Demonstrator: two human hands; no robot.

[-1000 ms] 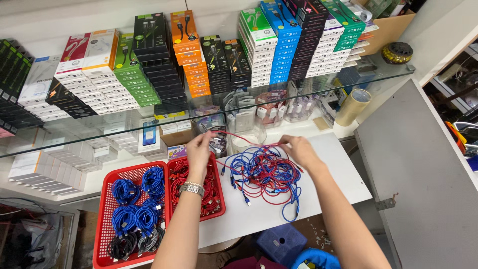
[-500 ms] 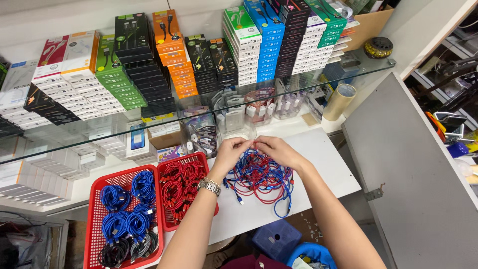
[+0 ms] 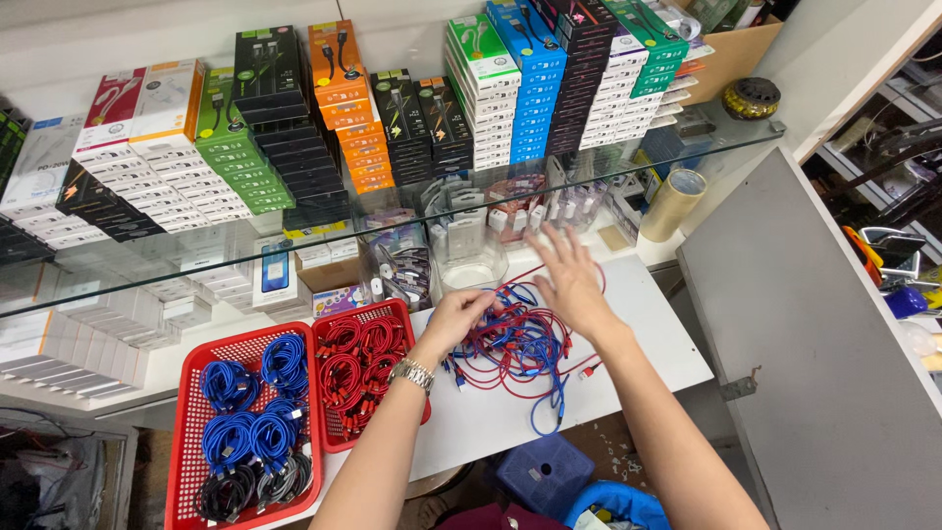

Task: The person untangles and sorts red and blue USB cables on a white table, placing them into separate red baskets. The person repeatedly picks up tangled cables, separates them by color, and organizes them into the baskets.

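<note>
A white worktop (image 3: 510, 417) carries a loose tangle of red and blue cables (image 3: 515, 344) near its centre, with both hands resting on the heap. At nine o'clock from it sit two red baskets — the nearer (image 3: 407, 312) packed with coiled red cables, the farther (image 3: 186, 442) with blue and black coils. At one o'clock, just off the worktop's corner, a tape roll (image 3: 673, 204) stands on a ledge.

Two red baskets (image 3: 186, 461) of coiled cables, one roll of tape (image 3: 672, 204), two hands (image 3: 574, 280), one wristwatch (image 3: 412, 373).
</note>
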